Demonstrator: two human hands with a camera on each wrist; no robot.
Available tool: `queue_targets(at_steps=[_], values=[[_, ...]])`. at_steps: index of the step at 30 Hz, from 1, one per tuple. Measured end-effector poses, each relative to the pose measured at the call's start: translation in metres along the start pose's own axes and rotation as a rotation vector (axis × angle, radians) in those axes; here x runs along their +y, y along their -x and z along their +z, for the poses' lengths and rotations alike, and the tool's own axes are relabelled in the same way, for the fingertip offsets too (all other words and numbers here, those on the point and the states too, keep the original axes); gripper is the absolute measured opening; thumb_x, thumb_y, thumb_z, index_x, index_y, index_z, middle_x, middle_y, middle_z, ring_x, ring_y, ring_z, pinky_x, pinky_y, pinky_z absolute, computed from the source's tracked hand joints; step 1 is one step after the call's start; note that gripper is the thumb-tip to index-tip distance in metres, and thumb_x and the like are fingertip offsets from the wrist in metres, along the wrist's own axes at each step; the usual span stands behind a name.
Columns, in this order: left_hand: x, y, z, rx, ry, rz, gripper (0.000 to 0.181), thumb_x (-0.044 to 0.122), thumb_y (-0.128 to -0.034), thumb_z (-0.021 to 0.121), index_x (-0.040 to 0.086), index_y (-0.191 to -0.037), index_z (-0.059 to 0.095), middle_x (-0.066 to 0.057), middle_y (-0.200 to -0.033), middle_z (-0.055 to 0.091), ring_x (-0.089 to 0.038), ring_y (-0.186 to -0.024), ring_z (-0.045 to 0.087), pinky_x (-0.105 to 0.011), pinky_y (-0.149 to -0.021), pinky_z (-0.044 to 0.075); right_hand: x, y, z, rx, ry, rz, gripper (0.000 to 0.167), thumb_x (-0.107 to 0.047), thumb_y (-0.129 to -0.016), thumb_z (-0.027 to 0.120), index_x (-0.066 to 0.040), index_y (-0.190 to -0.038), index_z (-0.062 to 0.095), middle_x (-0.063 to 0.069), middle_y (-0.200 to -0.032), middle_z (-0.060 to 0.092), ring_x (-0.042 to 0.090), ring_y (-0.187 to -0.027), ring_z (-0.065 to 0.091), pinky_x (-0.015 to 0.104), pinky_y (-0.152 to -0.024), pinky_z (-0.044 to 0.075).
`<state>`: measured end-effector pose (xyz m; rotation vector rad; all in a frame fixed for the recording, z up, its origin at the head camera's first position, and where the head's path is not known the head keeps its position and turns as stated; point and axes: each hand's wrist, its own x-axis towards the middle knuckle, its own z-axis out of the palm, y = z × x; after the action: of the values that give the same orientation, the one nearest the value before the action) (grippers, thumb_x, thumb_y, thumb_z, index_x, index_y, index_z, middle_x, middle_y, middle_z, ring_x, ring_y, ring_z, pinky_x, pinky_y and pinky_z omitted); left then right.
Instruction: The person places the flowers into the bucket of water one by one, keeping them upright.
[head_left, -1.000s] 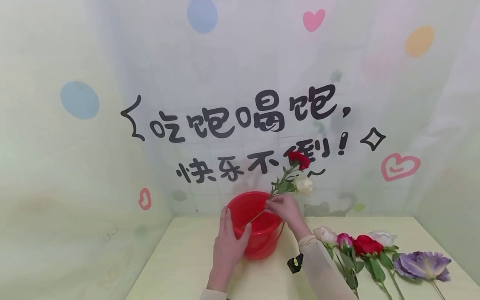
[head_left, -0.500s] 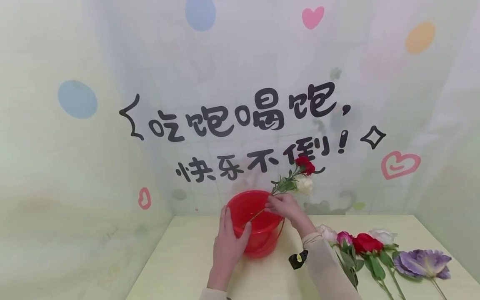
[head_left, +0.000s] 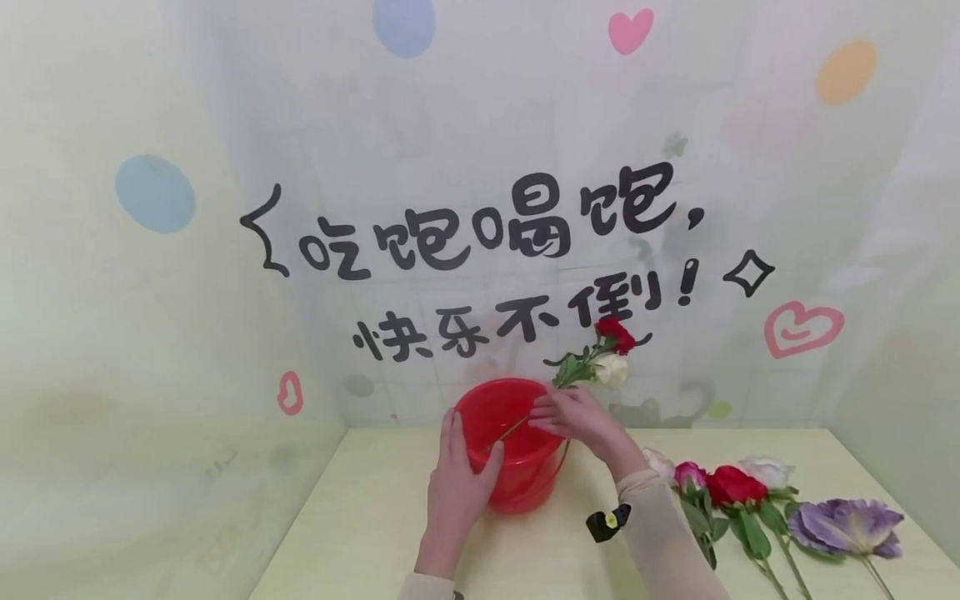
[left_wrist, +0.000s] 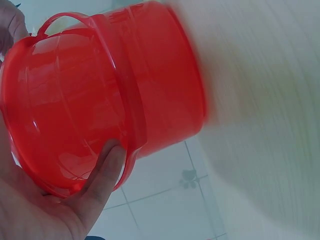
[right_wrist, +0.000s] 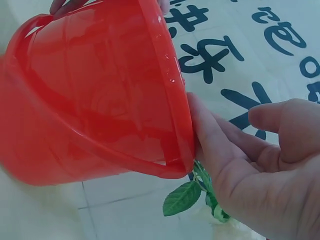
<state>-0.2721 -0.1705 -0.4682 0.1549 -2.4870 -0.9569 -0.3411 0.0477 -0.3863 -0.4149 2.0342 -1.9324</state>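
Observation:
A red plastic bucket stands upright on the table. My left hand grips it at the left of its rim, the thumb lying over the near side in the left wrist view. Out of the bucket's right side lean a red carnation and a white rose, with a stem slanting down inside. My right hand is at the right rim beside these flowers. In the right wrist view its thumb stands apart from the fingers, and green leaves show behind the rim.
On the table's right lie a magenta rose, a red rose, a white rose and a purple flower. A pale flower is partly behind the right arm. A printed curtain hangs behind the table.
The carnation and white rose have tipped down to the right onto the rim. My right hand, which pinched the stem, has loosened its fingers and moved slightly right. My left hand stays put.

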Motion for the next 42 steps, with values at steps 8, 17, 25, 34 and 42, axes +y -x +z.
queue_targets(at_steps=[8, 17, 25, 34, 42], values=[[0.002, 0.000, 0.001, -0.006, 0.013, -0.009, 0.106, 0.041, -0.0867, 0.085, 0.015, -0.169, 0.023, -0.009, -0.166, 0.037, -0.037, -0.121, 0.066, -0.051, -0.084, 0.064, 0.010, 0.015, -0.019, -0.120, -0.112, -0.033, 0.061, -0.034, -0.116, 0.040, 0.016, -0.151, 0.043, 0.036, -0.149, 0.052, 0.042, -0.124, 0.067, 0.040, -0.100, 0.058], [0.000, 0.001, -0.001, -0.019, -0.004, -0.036, 0.107, 0.042, -0.0862, 0.085, 0.016, -0.169, 0.022, -0.007, -0.167, 0.035, -0.038, -0.125, 0.063, -0.052, -0.084, 0.064, 0.015, 0.046, -0.049, -0.124, -0.069, -0.014, 0.068, -0.045, -0.112, 0.047, 0.015, -0.144, 0.051, 0.031, -0.138, 0.063, 0.044, -0.120, 0.069, 0.045, -0.097, 0.060], [-0.001, 0.001, -0.001, -0.019, -0.008, -0.026, 0.106, 0.042, -0.0863, 0.084, 0.015, -0.169, 0.023, -0.008, -0.167, 0.035, -0.038, -0.121, 0.065, -0.052, -0.083, 0.064, 0.032, 0.081, -0.078, -0.104, -0.019, 0.034, 0.055, -0.039, -0.113, 0.050, 0.012, -0.133, 0.058, 0.017, -0.119, 0.073, 0.033, -0.108, 0.075, 0.040, -0.092, 0.062], [0.003, -0.001, -0.001, -0.010, -0.007, -0.015, 0.104, 0.044, -0.0885, 0.082, 0.015, -0.169, 0.022, -0.008, -0.167, 0.035, -0.038, -0.120, 0.066, -0.052, -0.084, 0.064, 0.066, 0.117, -0.109, -0.132, -0.062, 0.122, 0.049, -0.036, -0.114, 0.048, 0.009, -0.125, 0.065, 0.015, -0.112, 0.075, 0.026, -0.100, 0.077, 0.037, -0.090, 0.063], [0.003, -0.002, -0.001, -0.014, -0.004, -0.024, 0.106, 0.042, -0.0872, 0.084, 0.015, -0.169, 0.022, -0.009, -0.167, 0.035, -0.037, -0.118, 0.067, -0.052, -0.083, 0.064, 0.104, 0.150, -0.123, -0.097, -0.098, 0.238, 0.047, -0.028, -0.114, 0.045, 0.014, -0.116, 0.068, 0.013, -0.099, 0.077, 0.020, -0.088, 0.078, 0.034, -0.083, 0.064]])
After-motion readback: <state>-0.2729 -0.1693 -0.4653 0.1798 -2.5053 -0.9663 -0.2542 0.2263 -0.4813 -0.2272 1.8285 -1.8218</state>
